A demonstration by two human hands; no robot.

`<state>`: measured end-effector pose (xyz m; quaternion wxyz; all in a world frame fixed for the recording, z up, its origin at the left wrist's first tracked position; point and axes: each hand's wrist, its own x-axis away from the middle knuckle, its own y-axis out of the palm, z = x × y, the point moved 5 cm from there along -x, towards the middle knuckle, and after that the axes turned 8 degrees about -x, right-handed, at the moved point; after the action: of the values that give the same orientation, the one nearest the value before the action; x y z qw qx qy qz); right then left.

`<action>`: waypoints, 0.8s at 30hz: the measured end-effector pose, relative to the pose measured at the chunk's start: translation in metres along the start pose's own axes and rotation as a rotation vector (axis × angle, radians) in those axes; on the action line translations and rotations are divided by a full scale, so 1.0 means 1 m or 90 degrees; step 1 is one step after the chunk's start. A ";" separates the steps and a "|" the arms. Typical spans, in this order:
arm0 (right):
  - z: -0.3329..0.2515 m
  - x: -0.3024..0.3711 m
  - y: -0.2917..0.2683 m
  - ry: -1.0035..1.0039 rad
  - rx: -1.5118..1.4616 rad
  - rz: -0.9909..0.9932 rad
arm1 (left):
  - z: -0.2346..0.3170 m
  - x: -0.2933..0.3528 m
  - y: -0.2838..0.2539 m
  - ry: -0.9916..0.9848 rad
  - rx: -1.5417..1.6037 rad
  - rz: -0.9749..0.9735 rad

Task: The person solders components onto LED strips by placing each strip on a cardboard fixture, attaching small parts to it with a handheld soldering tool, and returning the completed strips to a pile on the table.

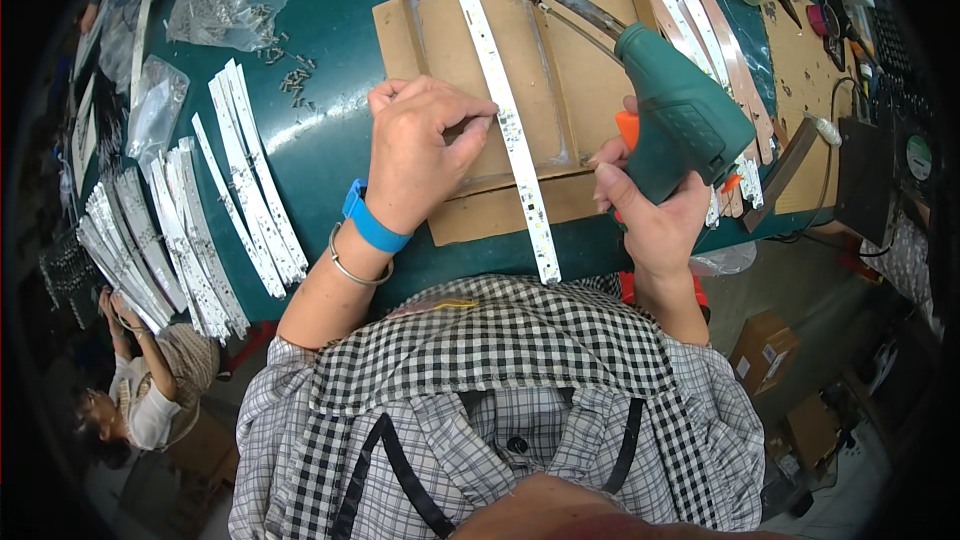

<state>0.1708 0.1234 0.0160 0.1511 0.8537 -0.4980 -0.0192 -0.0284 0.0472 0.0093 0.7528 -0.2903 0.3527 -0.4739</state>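
Green gun-shaped tool (690,105) is clamped in our right grip (660,220) in the head view, metal nozzle (577,6) pointing up-left over the cardboard tray (440,40). White LED strip (513,140) lies across the tray, lower end overhanging its near edge. Our left grip (425,140) has thumb and forefinger close together at the strip's left edge; we can't tell if they pinch it. More white strips (250,180) lie left on the green surface (345,0), nearer us than a clear bag (225,0) of small parts.
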 end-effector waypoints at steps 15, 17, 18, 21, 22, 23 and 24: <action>0.000 0.003 -0.002 -0.002 -0.010 0.001 | -0.004 0.000 0.003 0.023 0.011 -0.006; 0.000 0.003 -0.002 -0.008 -0.010 0.003 | -0.004 0.000 0.004 0.030 0.006 -0.001; -0.001 0.003 -0.002 -0.007 -0.005 0.007 | -0.004 0.001 0.004 0.040 0.003 0.007; -0.001 0.004 -0.004 0.003 0.002 0.006 | -0.002 0.001 0.002 0.073 -0.031 0.018; 0.000 0.004 -0.005 0.012 0.002 0.000 | -0.001 0.001 0.001 0.098 -0.063 0.020; -0.003 0.005 -0.005 0.013 0.003 -0.001 | -0.001 0.001 0.001 0.096 -0.063 0.020; -0.006 0.006 -0.005 0.019 0.001 -0.001 | -0.002 0.002 0.002 0.090 -0.051 0.024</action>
<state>0.1794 0.1225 0.0213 0.1579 0.8543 -0.4952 -0.0063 -0.0286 0.0457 0.0062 0.7225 -0.2791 0.4294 -0.4644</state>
